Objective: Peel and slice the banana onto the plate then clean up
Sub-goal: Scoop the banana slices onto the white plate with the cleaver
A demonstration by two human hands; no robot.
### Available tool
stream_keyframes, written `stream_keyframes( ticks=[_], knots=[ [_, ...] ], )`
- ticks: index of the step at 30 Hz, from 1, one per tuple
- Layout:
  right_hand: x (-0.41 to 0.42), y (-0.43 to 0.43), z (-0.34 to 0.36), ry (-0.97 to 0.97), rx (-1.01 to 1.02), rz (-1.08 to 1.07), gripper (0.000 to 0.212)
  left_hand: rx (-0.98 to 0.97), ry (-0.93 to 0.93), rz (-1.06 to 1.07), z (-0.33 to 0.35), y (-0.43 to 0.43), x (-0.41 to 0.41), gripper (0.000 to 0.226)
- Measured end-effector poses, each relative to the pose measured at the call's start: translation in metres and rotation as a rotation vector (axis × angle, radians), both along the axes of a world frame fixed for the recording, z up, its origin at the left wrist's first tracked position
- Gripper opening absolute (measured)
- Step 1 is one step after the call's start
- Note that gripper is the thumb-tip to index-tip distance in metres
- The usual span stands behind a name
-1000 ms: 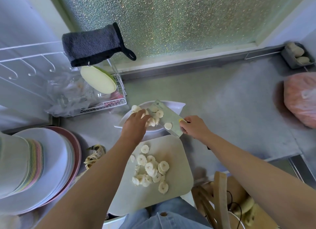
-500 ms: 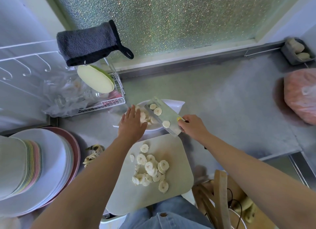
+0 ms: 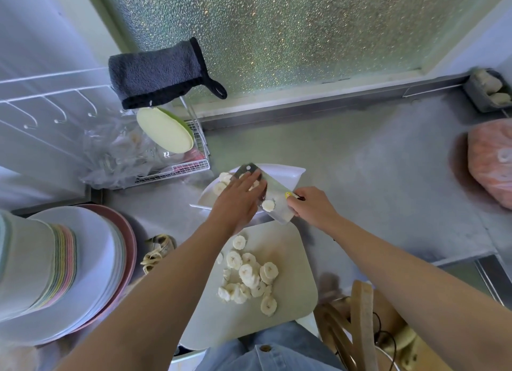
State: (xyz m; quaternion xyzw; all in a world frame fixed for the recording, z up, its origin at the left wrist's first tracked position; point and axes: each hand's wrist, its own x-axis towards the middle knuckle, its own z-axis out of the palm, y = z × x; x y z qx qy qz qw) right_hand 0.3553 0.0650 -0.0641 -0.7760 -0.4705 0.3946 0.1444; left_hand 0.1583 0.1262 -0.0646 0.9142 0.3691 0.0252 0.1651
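Note:
My right hand [image 3: 310,208] grips the handle of a cleaver [image 3: 273,194] held flat over the white plate [image 3: 288,174]. One banana slice [image 3: 268,205] lies on the blade near the handle. My left hand [image 3: 238,200] lies with straight fingers across the blade, above the plate. A few slices [image 3: 223,180] sit on the plate beside that hand. A pile of banana slices [image 3: 248,276] lies on the pale cutting board [image 3: 291,301] in front of me. The banana peel [image 3: 158,253] lies on the counter left of the board.
A tall stack of plates [image 3: 63,271] stands at the left. A wire rack [image 3: 177,165] with a plastic bag and a green lid is behind it, under a dark mitt [image 3: 158,72]. A pink bag [image 3: 490,160] lies at the right edge. Wooden items [image 3: 360,323] sit at lower right.
My left hand has slid from beside the plate onto the cleaver blade, covering slices that lay on it. The cleaver stays over the plate.

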Motion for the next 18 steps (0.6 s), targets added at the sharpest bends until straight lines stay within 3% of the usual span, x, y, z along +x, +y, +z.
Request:
stream_keyframes(
  ticks=[5,12,15,18],
  knots=[
    [0.001,0.002,-0.002,0.028,0.02,-0.031,0.038,0.035,0.252,-0.013,-0.004,0.003,-0.015,0.064],
    [0.007,-0.005,-0.004,-0.044,0.01,-0.024,0.034,0.067,0.135,0.165,0.001,-0.001,-0.021,0.037],
    [0.009,-0.009,-0.005,-0.037,0.003,-0.023,0.035,0.057,0.07,0.169,0.002,0.0,-0.013,0.044],
    [0.008,-0.01,-0.004,-0.03,0.009,-0.02,0.04,0.014,0.16,0.122,-0.003,0.0,-0.005,0.054]
  ],
)
